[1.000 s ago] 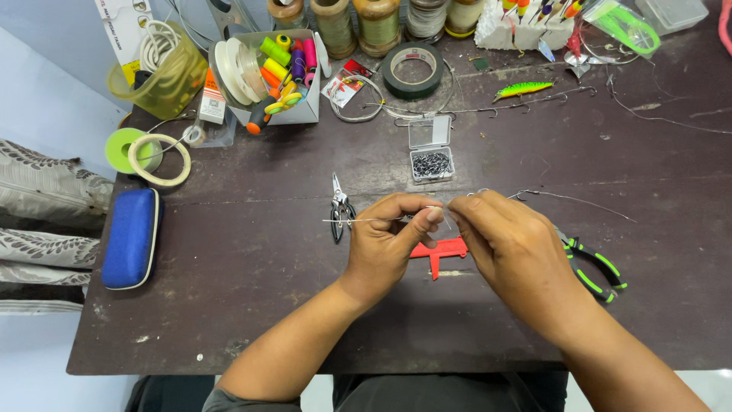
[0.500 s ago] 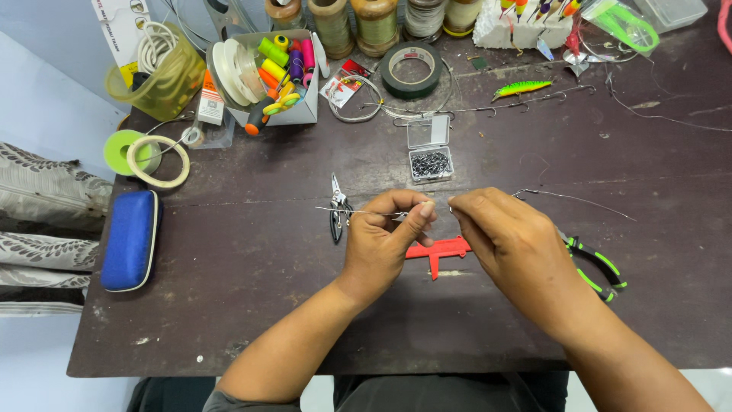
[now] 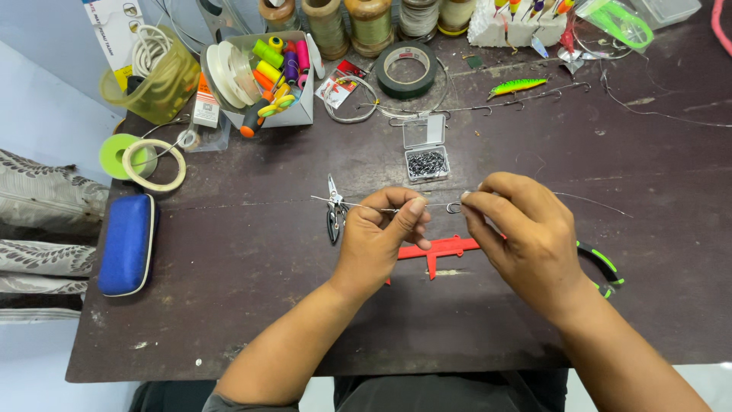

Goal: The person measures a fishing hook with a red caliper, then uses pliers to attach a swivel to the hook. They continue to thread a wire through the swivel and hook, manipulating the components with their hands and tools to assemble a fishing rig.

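Table (image 3: 229, 305): dark, scuffed top; all work and clutter sit on it.
Change, hands: one second ago both hands were bunched together over the red tool; now they stand apart, a short gap between the fingertips.
Change, line: the thin line (image 3: 366, 206) is now drawn out taut and level between the two hands, its loose ends trailing past each hand.
Reading of change: judged as a knot or wrap being pulled snug at the hook; not certain, the detail is too fine.
Left hand (image 3: 381, 236): closed in a pinch on the line, thumb and forefinger pressed together.
Right hand (image 3: 518, 229): fingertips clamped on a small metal hook (image 3: 454, 207), held just above the table.
Red tool (image 3: 438, 250): flat on the table below both hands, partly covered.
Green-handled pliers (image 3: 602, 263): under the right wrist, mostly hidden.
Small pliers (image 3: 333, 210): lying just left of the left hand.
Blue case (image 3: 127, 244): zipped shut at the left edge; contents not visible.
Yellow tub (image 3: 152, 76): translucent, holds coiled white cord.
Grey box (image 3: 297, 107): open-topped, holds coloured thread spools and flat white reels.
Clear hook box (image 3: 425, 152): lid up, a heap of small dark hooks inside, just beyond the hands.
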